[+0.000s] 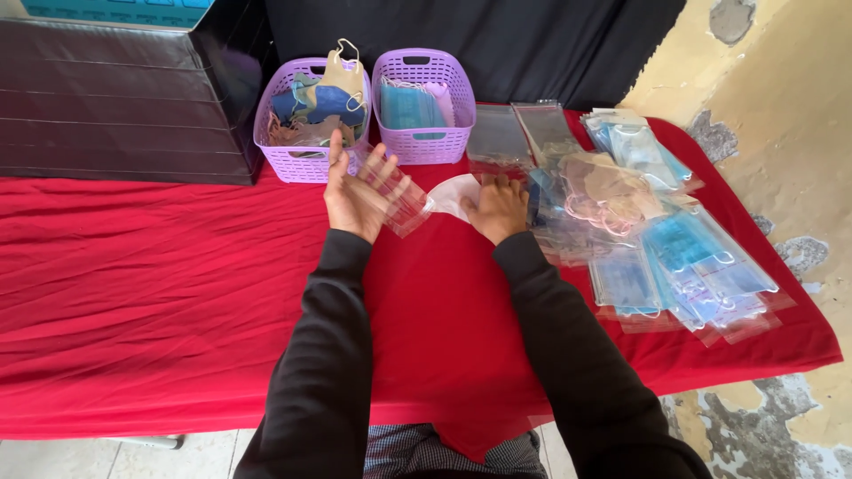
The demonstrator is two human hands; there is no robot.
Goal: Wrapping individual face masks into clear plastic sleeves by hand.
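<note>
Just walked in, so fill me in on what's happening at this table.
A person in black sleeves sits at a red-clothed table. The left hand holds a clear plastic sleeve open, while the right hand presses a white face mask flat. Two purple plastic baskets hold loose masks; bagged masks are piled at right.

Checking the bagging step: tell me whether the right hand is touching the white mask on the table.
Touching. The head view shows the right hand lying flat on the white mask, its fingers overlapping the mask's right edge and pressing it to the red tablecloth.
</note>
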